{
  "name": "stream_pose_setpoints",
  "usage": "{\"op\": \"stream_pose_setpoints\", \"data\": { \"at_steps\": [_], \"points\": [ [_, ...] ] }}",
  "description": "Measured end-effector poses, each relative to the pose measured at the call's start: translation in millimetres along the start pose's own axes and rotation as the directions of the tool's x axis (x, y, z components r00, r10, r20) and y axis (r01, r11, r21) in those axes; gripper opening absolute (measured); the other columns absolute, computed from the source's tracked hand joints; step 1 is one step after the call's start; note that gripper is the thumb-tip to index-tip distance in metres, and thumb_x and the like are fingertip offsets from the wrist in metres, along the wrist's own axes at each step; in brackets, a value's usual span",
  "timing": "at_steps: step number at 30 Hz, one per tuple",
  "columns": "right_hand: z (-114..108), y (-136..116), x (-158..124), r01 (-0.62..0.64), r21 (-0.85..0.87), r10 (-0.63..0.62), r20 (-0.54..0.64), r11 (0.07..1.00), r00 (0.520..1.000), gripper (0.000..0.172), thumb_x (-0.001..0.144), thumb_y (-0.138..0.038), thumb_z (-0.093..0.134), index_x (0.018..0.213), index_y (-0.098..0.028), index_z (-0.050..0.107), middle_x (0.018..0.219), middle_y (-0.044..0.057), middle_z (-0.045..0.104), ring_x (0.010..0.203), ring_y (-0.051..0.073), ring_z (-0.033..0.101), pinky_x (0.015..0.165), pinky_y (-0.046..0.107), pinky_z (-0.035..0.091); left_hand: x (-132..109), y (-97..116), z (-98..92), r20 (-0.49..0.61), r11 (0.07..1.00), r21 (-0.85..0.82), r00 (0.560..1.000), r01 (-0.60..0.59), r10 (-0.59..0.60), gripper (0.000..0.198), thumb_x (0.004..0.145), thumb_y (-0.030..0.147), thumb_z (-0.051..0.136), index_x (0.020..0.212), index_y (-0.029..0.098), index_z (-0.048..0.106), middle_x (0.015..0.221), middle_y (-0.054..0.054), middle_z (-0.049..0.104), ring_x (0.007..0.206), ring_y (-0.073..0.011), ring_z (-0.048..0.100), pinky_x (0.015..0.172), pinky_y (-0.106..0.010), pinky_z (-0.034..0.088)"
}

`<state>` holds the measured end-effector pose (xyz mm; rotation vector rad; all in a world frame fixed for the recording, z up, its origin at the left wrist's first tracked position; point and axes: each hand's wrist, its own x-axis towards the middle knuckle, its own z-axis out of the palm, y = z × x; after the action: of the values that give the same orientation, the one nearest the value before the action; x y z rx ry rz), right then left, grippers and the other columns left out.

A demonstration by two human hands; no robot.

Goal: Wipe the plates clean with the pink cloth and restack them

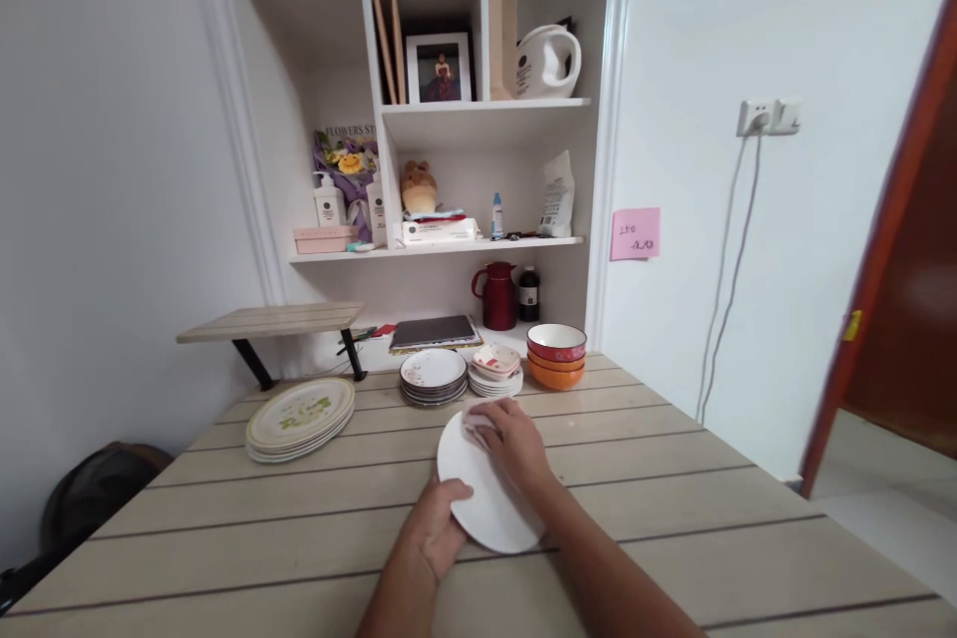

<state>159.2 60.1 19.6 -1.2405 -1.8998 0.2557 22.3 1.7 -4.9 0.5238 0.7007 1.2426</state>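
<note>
A round white plate (485, 503) is held tilted above the front middle of the table, its blank face toward me. My left hand (441, 518) grips its lower left rim, thumb on the face and the other fingers hidden behind. My right hand (512, 444) rests on the plate's upper part with its fingers bent together. Under those fingertips shows a thin pale piece that looks like a tissue (473, 419), mostly covered by the hand.
Behind the plate stand dark-rimmed plates (434, 371), small dishes on white plates (496, 365) and stacked bowls (556, 359). Green-patterned plates (299, 417) lie left, near a low raised shelf (269, 321). A red jug (497, 296) and a dark laptop-like slab (434, 331) sit farther back.
</note>
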Motion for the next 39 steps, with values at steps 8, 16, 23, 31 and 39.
{"op": "stream_pose_setpoints", "data": {
  "at_steps": [8, 16, 23, 31, 39],
  "points": [
    [5.9, -9.0, -7.8, 0.058, 0.101, -0.058, -0.004, 0.993, 0.998, 0.029, 0.085, -0.018, 0.056, 0.108, -0.03, 0.069, 0.103, 0.004, 0.062, 0.098, 0.018, 0.058, 0.086, 0.027, 0.043, -1.2, -0.4, 2.6, 0.024, 0.999, 0.044, 0.999, 0.02, -0.021, 0.065, 0.056, -0.001, 0.061, 0.119, 0.013, 0.06, 0.089, -0.01, 0.075, 0.088, -0.0274, 0.069, 0.087, -0.041, 0.048],
    [7.2, -8.6, -0.5, 0.065, -0.004, -0.065, -0.031, 0.998, 0.997, 0.034, 0.083, -0.016, 0.059, 0.112, -0.032, 0.068, 0.102, 0.004, 0.06, 0.096, 0.019, 0.055, 0.086, 0.029, 0.041, 1.6, -1.3, 1.9, 0.027, 0.997, 0.081, 1.0, 0.012, -0.014, 0.063, 0.056, -0.001, 0.06, 0.118, 0.011, 0.06, 0.085, -0.01, 0.075, 0.082, -0.0274, 0.069, 0.087, -0.041, 0.047],
    [2.8, 0.4, -3.9, -0.041, -0.025, 0.039, -0.083, 0.999, 0.996, 0.032, 0.084, -0.018, 0.057, 0.112, -0.029, 0.067, 0.104, 0.005, 0.058, 0.096, 0.018, 0.055, 0.083, 0.027, 0.042, -1.1, -0.9, 3.8, 0.022, 0.996, 0.093, 1.0, 0.015, -0.017, 0.064, 0.058, -0.001, 0.059, 0.12, 0.012, 0.059, 0.085, -0.01, 0.076, 0.089, -0.028, 0.069, 0.09, -0.042, 0.046],
    [11.7, -10.2, -0.1, 0.121, -0.075, -0.118, 0.045, 0.99, 0.992, 0.033, 0.084, -0.021, 0.059, 0.114, -0.033, 0.067, 0.103, 0.004, 0.06, 0.099, 0.02, 0.054, 0.087, 0.031, 0.039, 1.9, -0.7, 4.2, -0.009, 0.998, 0.054, 1.0, 0.009, -0.008, 0.066, 0.056, -0.003, 0.056, 0.12, 0.01, 0.059, 0.085, -0.011, 0.076, 0.085, -0.0272, 0.07, 0.087, -0.04, 0.049],
    [-7.6, 40.9, 0.3, -0.121, -0.194, 0.13, 0.036, 0.974, 0.991, 0.033, 0.084, -0.023, 0.054, 0.114, -0.03, 0.066, 0.104, 0.005, 0.059, 0.093, 0.02, 0.058, 0.078, 0.027, 0.04, 1.8, 0.6, 4.5, -0.156, 0.991, -0.109, 0.986, -0.072, 0.055, 0.072, 0.06, -0.006, 0.055, 0.13, 0.011, 0.054, 0.094, -0.012, 0.076, 0.096, -0.0275, 0.07, 0.093, -0.042, 0.05]
  ]
}}
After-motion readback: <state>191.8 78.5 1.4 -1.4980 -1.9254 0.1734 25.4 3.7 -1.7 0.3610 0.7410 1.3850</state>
